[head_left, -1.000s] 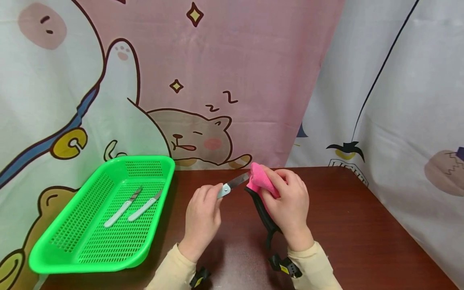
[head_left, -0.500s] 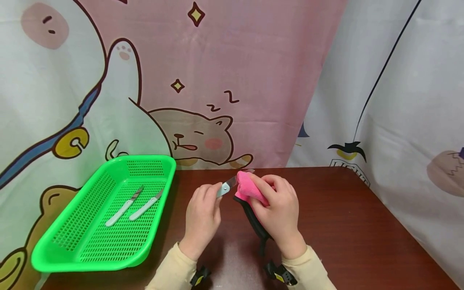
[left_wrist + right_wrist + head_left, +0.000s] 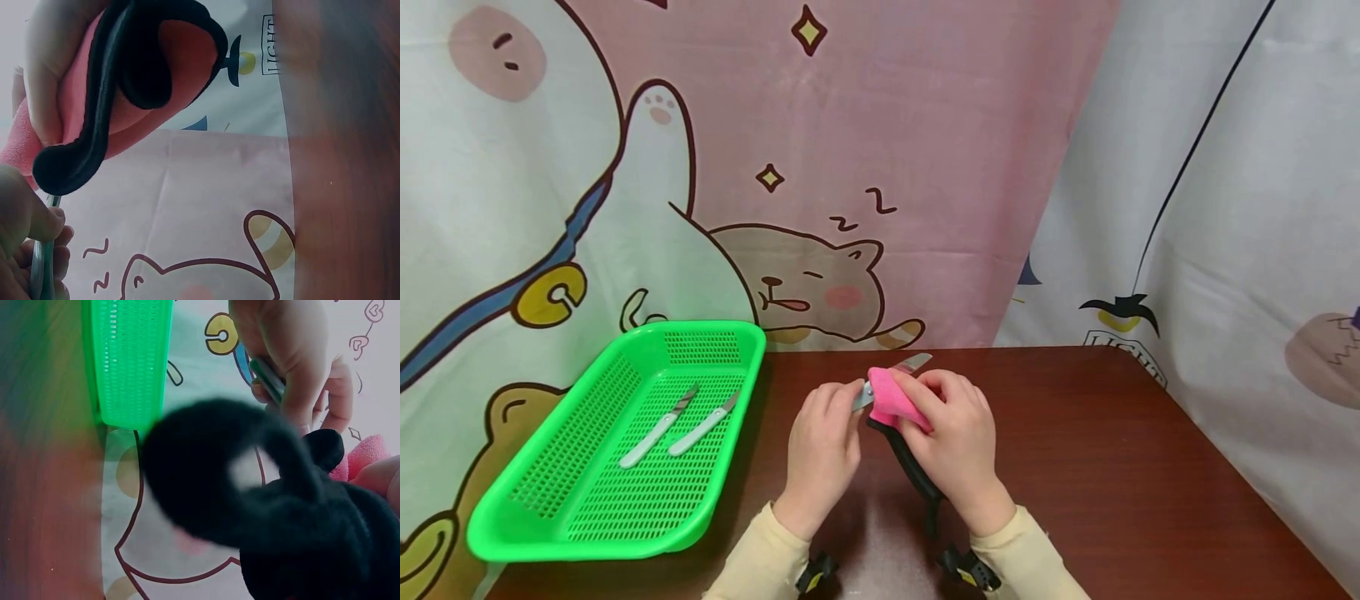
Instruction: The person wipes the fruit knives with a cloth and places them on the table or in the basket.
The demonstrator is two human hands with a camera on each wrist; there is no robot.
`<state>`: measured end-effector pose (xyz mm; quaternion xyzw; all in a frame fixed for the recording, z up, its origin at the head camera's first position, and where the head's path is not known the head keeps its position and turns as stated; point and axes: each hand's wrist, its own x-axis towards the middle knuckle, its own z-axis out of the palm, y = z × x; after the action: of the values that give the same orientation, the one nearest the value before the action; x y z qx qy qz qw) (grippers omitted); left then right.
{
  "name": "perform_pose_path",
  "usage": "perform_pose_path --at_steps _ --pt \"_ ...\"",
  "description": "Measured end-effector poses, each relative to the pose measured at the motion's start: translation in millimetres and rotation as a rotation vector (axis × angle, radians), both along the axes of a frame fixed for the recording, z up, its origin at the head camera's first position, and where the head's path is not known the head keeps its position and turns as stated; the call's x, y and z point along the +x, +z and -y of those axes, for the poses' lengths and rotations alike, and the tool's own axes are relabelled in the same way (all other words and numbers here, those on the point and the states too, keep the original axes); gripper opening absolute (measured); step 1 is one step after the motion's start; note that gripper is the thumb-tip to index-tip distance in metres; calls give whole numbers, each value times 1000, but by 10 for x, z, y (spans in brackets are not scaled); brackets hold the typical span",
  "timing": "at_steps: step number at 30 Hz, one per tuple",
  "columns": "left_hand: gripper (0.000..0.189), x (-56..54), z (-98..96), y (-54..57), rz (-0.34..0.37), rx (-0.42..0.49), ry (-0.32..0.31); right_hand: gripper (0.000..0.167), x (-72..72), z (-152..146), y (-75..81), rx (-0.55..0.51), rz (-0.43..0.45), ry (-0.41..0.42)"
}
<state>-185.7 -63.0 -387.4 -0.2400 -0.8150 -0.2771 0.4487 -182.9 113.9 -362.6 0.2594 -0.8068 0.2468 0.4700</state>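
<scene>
Over the table, my left hand grips a small knife by its pale handle, most of which is hidden in the fingers. The knife's blade points up and to the right, its tip showing past a pink cloth with black edging. My right hand pinches this cloth folded around the blade, close to the handle. In the left wrist view the black edging hangs in a loop beneath the pink fabric. The right wrist view shows the knife handle in the left hand's grip.
A green plastic basket stands at the left of the dark brown table. Inside it lie two knives with white handles, one knife left of the other knife. A printed curtain hangs behind the table.
My right hand has slid the pink cloth leftward along the blade, from the tip to near the handle. The blade tip now shows beyond it. My left hand has stayed almost still.
</scene>
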Motion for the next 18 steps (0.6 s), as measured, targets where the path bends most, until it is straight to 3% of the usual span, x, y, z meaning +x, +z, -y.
perform_pose_path --at_steps 9,18 --pt "42 21 -6 15 34 -1 -27 38 -24 -10 4 10 3 -7" --pt "42 13 3 20 0 -4 -29 38 -45 -62 43 7 25 -40"
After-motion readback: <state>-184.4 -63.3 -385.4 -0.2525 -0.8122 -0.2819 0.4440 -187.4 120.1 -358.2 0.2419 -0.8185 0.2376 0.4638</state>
